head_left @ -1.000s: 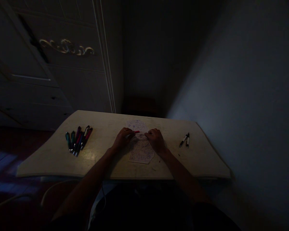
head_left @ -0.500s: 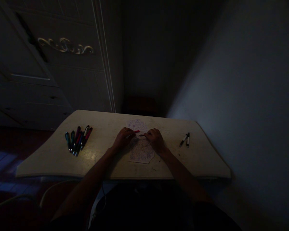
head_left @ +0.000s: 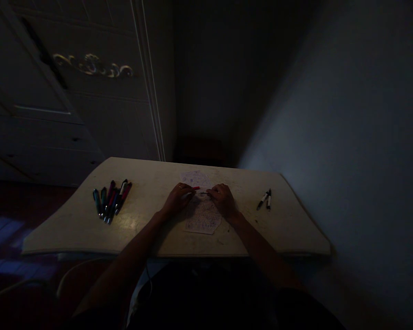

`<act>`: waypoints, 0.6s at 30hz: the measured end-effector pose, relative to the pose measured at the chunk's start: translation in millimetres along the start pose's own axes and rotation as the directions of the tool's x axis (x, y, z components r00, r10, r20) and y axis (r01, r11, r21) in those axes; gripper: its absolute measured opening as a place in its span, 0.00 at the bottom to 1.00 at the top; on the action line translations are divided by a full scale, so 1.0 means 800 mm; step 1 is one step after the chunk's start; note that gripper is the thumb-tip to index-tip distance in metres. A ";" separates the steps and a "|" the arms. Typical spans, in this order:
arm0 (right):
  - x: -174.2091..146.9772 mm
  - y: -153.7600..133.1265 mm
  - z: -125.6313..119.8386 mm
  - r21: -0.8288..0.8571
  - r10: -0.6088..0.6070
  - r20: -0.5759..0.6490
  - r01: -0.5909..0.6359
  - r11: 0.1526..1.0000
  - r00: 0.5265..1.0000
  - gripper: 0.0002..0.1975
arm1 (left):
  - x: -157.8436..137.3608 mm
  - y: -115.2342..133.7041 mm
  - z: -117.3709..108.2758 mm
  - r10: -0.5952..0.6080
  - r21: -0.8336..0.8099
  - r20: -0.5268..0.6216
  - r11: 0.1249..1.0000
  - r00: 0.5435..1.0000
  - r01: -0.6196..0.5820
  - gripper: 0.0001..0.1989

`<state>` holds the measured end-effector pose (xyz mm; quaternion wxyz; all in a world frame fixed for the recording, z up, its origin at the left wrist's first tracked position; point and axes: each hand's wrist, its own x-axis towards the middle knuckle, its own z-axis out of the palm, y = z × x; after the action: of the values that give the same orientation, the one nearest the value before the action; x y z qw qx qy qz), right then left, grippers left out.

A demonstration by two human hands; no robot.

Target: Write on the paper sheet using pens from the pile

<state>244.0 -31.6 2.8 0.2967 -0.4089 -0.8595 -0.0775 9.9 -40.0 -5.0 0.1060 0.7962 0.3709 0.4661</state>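
Barely anything shifts from half a second ago: the thin dark piece (head_left: 204, 193) seems to sit slightly farther from the left hand (head_left: 176, 200). Fingertips of the right hand (head_left: 223, 200) pinch it; the left hand's thumb and finger pinch a red piece (head_left: 196, 188) just beside it. Such a light grip probably suits slim parts, leaving their facing ends exposed. Beneath both, scribbled paper (head_left: 202, 220) lies on the table (head_left: 151, 176), perhaps shielding it. Farther out, a cluster of pens (head_left: 114, 200) lies at left and two pens (head_left: 269, 200) at right, probably kept apart as separate groups, within reach without crowding the hands
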 end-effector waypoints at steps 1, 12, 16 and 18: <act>0.000 0.001 0.001 0.006 0.003 -0.003 -0.003 1.000 1.000 0.07 | 0.000 0.002 -0.001 0.001 -0.004 0.005 1.000 1.000 -0.001 0.08; 0.000 0.002 0.001 0.083 -0.006 0.012 0.005 0.997 1.000 0.09 | 0.001 0.001 0.004 0.001 0.038 0.017 0.999 1.000 -0.002 0.05; 0.002 0.002 0.003 0.103 0.000 0.006 -0.001 0.995 1.000 0.10 | 0.001 -0.004 0.007 0.022 0.031 0.003 0.999 1.000 -0.022 0.05; 0.002 0.003 0.005 0.102 -0.001 -0.005 0.002 0.995 1.000 0.10 | 0.001 -0.005 0.008 0.033 0.030 -0.004 0.999 0.999 -0.033 0.06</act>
<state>243.6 -27.2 0.3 0.3191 -0.3925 -0.8619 -0.0348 13.4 -35.4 -10.0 0.0854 0.8028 0.3649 0.4638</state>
